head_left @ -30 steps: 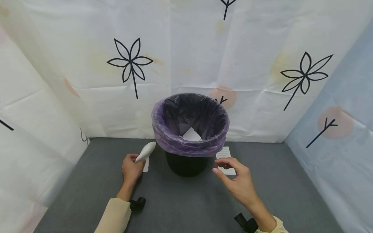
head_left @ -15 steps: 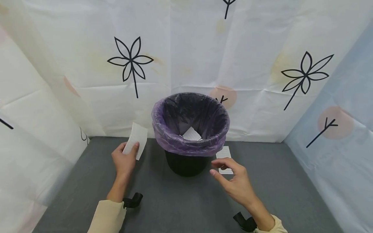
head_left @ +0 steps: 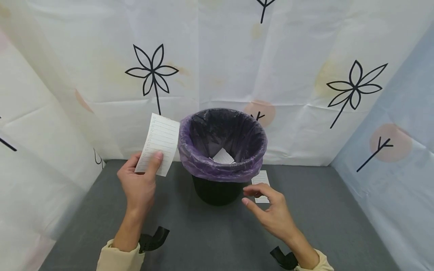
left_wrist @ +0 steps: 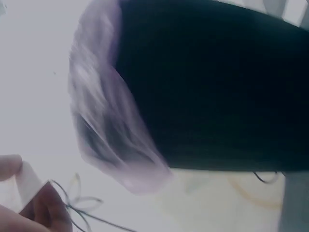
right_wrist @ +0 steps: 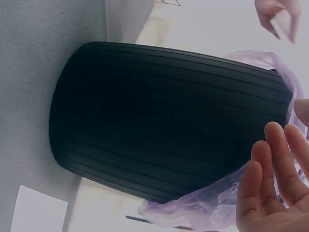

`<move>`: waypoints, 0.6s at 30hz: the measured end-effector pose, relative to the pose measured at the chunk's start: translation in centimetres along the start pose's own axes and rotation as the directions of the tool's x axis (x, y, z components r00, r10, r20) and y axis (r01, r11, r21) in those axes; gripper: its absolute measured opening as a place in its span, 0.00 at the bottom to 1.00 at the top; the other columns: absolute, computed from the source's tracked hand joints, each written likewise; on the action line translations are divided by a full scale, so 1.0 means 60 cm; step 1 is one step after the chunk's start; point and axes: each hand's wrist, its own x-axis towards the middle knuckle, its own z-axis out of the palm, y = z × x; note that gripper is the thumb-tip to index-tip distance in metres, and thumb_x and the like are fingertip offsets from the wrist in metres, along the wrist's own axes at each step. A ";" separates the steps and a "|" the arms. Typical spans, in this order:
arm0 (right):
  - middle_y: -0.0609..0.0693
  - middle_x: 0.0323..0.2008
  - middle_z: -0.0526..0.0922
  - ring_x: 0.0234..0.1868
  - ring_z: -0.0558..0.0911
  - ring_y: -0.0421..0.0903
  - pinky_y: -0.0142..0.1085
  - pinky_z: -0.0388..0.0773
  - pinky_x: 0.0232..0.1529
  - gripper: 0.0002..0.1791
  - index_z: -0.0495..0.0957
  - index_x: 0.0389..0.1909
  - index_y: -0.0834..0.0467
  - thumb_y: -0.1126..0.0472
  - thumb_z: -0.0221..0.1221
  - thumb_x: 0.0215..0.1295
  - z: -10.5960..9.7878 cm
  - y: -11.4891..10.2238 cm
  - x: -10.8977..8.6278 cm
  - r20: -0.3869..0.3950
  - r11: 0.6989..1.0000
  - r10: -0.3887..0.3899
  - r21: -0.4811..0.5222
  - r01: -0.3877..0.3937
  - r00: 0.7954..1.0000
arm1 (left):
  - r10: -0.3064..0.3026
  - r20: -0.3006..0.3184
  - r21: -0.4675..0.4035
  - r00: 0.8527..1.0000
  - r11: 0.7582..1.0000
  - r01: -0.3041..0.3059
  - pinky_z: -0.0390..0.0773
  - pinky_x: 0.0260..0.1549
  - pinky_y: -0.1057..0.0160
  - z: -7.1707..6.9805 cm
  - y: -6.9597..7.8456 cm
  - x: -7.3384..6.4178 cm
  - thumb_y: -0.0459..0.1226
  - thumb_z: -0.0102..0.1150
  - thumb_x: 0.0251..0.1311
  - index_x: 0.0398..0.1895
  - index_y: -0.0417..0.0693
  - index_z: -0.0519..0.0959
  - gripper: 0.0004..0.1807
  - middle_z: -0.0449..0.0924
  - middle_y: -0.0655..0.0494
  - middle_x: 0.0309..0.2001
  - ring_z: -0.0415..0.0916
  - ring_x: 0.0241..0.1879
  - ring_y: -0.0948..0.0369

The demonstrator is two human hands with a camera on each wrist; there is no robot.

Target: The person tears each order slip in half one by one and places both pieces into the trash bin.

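Note:
In the head view my left hand pinches a lined white paper sheet between thumb and fingers, raised left of the bin. The black trash bin stands upright at the table's far middle, lined with a purple plastic bag folded over its rim. White paper pieces lie inside it. My right hand hovers in front of the bin's right side, fingers loosely bent and holding nothing. Behind its fingertips a second lined paper sheet lies on the table, partly covered by the hand.
The dark grey table meets a white patterned cloth backdrop close behind the bin. More cloth hangs at the left and right sides. Black straps stick out from both wrists, and a thin dark cord hangs at the back left corner.
The left hand has lifted the paper sheet from the table beside the bin, up and leftward, and its lined face now shows. The right hand has drifted slightly left.

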 end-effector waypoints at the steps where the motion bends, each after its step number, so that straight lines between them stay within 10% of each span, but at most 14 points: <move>1: 0.52 0.40 0.86 0.42 0.82 0.46 0.32 0.76 0.46 0.20 0.83 0.49 0.54 0.74 0.70 0.58 -0.001 -0.002 0.001 0.004 1.000 0.007 0.006 -0.007 1.000 | 0.011 0.045 -0.025 0.999 1.000 -0.010 0.81 0.32 0.67 0.004 0.009 -0.005 0.25 0.70 0.57 0.42 0.28 0.84 0.10 0.87 0.50 0.37 0.85 0.33 0.59; 4: 0.50 0.41 0.86 0.44 0.83 0.47 0.33 0.77 0.47 0.19 0.83 0.49 0.53 0.73 0.69 0.59 -0.004 -0.009 0.004 0.016 0.999 0.036 0.029 -0.036 0.999 | 0.055 0.210 -0.059 0.976 0.997 -0.043 0.82 0.32 0.67 0.015 0.027 -0.022 0.20 0.67 0.56 0.43 0.26 0.83 0.10 0.87 0.51 0.38 0.85 0.33 0.60; 7: 0.48 0.43 0.86 0.45 0.83 0.48 0.33 0.77 0.49 0.20 0.82 0.52 0.54 0.72 0.69 0.59 -0.006 -0.016 0.007 0.029 0.997 0.060 0.055 -0.061 0.998 | 0.068 0.384 -0.096 0.921 0.995 -0.033 0.83 0.30 0.66 0.027 0.031 -0.040 0.17 0.65 0.55 0.42 0.27 0.83 0.10 0.87 0.51 0.38 0.84 0.33 0.60; 18: 0.56 0.52 0.81 0.50 0.82 0.45 0.31 0.77 0.52 0.37 0.72 0.66 0.62 0.79 0.69 0.53 -0.025 -0.040 0.020 0.035 0.975 0.051 0.213 -0.057 0.998 | -0.047 0.795 -0.023 0.605 0.994 0.108 0.80 0.22 0.60 0.060 0.010 -0.082 0.27 0.68 0.60 0.37 0.44 0.86 0.05 0.85 0.51 0.31 0.79 0.25 0.61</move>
